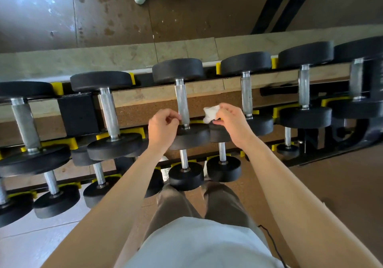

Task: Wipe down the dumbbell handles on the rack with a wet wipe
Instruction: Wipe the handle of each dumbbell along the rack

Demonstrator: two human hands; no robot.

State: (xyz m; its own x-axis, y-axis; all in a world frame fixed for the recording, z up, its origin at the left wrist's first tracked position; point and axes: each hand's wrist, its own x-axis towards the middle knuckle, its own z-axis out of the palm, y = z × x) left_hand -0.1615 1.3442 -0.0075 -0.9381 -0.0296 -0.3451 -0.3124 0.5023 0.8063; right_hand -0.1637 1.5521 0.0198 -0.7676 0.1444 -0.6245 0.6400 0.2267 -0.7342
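The right hand (230,120) pinched a bunched wet wipe (211,113) beside the middle dumbbell handle (182,103). The left hand (163,125) was loosely curled, empty, touching that handle. Which handles were already wiped could not be told; the wiping seemed midway.

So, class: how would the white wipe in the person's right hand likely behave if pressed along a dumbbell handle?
The wipe looks crumpled and soft, so it is probably floppy and should wrap the handle. Pinched small in the right hand, it is likely very light. The handle's textured metal may drag on it.

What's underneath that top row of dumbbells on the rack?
Under the top row of dumbbells sit lower tiers of smaller dumbbells in yellow cradles. The person's arms and the upper weights cover parts of those tiers, so the full count is hidden.
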